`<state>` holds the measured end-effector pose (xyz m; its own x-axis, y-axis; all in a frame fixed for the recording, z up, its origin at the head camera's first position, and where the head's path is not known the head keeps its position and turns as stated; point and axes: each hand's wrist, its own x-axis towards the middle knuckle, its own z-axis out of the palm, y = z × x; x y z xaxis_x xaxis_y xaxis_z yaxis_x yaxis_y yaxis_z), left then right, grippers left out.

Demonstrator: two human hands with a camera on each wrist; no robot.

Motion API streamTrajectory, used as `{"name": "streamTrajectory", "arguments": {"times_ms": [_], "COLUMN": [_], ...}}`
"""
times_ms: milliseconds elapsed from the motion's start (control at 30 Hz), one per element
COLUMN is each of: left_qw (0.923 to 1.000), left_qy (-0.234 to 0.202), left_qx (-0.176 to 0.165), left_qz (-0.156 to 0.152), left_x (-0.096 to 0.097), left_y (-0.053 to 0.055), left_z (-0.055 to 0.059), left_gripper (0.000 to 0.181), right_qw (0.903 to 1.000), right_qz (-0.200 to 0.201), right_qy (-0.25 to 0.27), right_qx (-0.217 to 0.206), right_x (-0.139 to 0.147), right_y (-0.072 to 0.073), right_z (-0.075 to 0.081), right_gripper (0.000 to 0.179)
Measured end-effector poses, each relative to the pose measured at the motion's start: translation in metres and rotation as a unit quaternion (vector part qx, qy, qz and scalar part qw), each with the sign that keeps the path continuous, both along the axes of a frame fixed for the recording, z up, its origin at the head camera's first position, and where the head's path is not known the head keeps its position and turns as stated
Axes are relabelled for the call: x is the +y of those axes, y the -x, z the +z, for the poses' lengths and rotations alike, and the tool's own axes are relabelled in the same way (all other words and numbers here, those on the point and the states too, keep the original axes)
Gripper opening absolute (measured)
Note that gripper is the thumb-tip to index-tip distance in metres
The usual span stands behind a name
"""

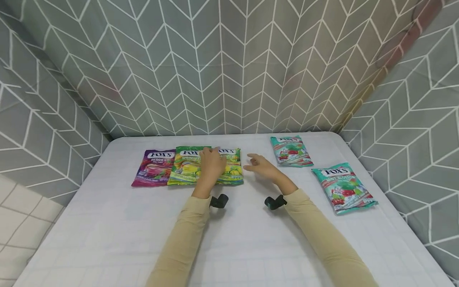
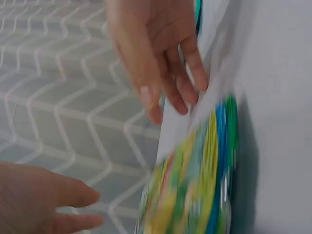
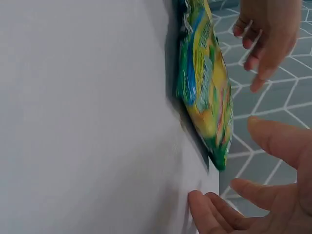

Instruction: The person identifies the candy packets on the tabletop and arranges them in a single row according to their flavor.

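Note:
My left hand point(image 1: 212, 166) is over two green and yellow Fox's candy bags, its fingers loosely bent. One green and yellow bag point(image 1: 183, 169) lies to its left, and the other green and yellow bag point(image 1: 234, 166) is partly hidden behind it. In the right wrist view, a gap shows between the left hand point(image 3: 273, 41) and the bag point(image 3: 209, 83) below. Just right of these bags, my right hand point(image 1: 263, 167) holds nothing, with fingers spread and fingertips point(image 3: 196, 199) low near the tabletop.
A purple Fox's berries bag point(image 1: 153, 169) adjoins the row on the left. To the right lie two teal Fox's mint bags, one farther back point(image 1: 291, 152) and one nearer point(image 1: 344, 191). The white table point(image 1: 244, 247) meets patterned grey curtains point(image 1: 222, 71) behind and at the sides.

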<state>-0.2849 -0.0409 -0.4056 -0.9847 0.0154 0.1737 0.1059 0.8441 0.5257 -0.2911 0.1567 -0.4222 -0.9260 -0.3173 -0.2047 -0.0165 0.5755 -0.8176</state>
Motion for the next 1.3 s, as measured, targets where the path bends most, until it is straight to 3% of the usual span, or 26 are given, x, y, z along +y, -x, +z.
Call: {"name": "streamTrajectory", "arguments": {"times_ms": [100, 233, 367, 533, 667, 867, 967, 1100, 1133, 1300], "left_qw": [0.9973, 0.9901, 0.9865, 0.9817, 0.9772, 0.965, 0.9467, 0.9204, 0.9248, 0.9492], "left_qy": [-0.063, -0.113, -0.13, -0.147, -0.159, -0.202, -0.264, -0.34, -0.335, -0.279], "left_qx": [0.004, -0.037, -0.068, -0.098, -0.106, -0.114, -0.138, -0.166, -0.151, -0.123], "left_qz": [-0.038, -0.075, -0.072, -0.072, -0.093, -0.122, -0.123, -0.099, -0.099, -0.078], "left_x": [0.027, 0.064, 0.092, 0.117, 0.133, 0.149, 0.154, 0.158, 0.163, 0.158], "left_y": [0.009, 0.021, 0.03, 0.036, 0.039, 0.045, 0.045, 0.044, 0.062, 0.058], "left_z": [0.0, -0.008, -0.016, -0.023, -0.03, -0.04, -0.04, -0.039, -0.063, -0.061], "left_gripper": [0.036, 0.032, 0.03, 0.03, 0.032, 0.038, 0.039, 0.039, 0.039, 0.039], "right_qw": [0.9992, 0.9932, 0.9815, 0.9657, 0.9595, 0.9675, 0.9713, 0.9723, 0.9719, 0.972], "right_qz": [-0.032, -0.091, -0.145, -0.202, -0.236, -0.23, -0.219, -0.223, -0.227, -0.231], "right_qy": [0.014, 0.033, 0.03, -0.022, -0.055, -0.092, -0.091, -0.069, -0.063, -0.043], "right_qx": [0.02, 0.065, 0.122, 0.161, 0.144, 0.052, 0.011, 0.003, 0.004, -0.002], "right_x": [0.019, 0.045, 0.069, 0.102, 0.123, 0.137, 0.14, 0.141, 0.141, 0.141], "right_y": [-0.004, -0.006, -0.004, -0.002, 0.002, 0.01, 0.013, 0.015, 0.015, 0.013], "right_z": [0.004, 0.007, 0.009, 0.012, 0.013, 0.013, 0.01, 0.007, 0.007, 0.01], "right_gripper": [0.06, 0.051, 0.043, 0.041, 0.044, 0.061, 0.065, 0.066, 0.067, 0.065]}}
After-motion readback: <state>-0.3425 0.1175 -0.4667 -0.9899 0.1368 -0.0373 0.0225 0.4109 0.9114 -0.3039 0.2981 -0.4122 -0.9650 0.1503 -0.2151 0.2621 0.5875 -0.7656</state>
